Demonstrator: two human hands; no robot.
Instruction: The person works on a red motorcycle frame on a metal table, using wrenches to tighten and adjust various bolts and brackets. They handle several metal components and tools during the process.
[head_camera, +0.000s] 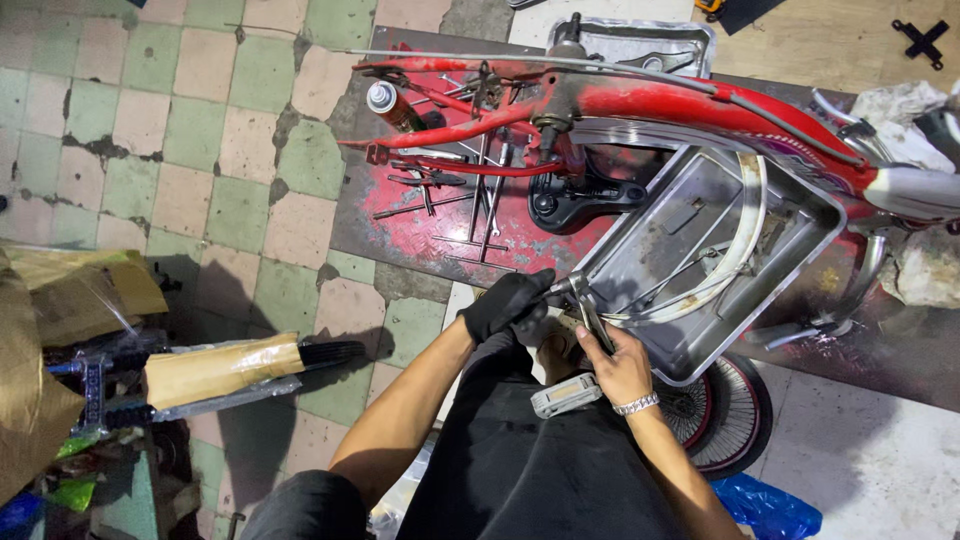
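Now the gloved left hand (507, 303) gripped a metal part (572, 287) at the tray's (800, 245) near corner; right-hand fingers (603, 345) clenched pliers (592, 322), tightening next.

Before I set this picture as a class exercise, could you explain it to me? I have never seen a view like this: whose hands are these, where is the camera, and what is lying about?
The camera sits on a person's head and looks down, so you see their own arms and lap. The left hand wears a black glove; the bare right hand has a metal bracelet. Together they grip a metal tool at the corner of a dented steel tray; just what the tool grips is too small to tell. A grey pedal rests on the lap. A red bicycle frame lies over a metal plate on the tiled floor, with a spray can and loose tools beside it. A spoked wheel lies by the right arm.
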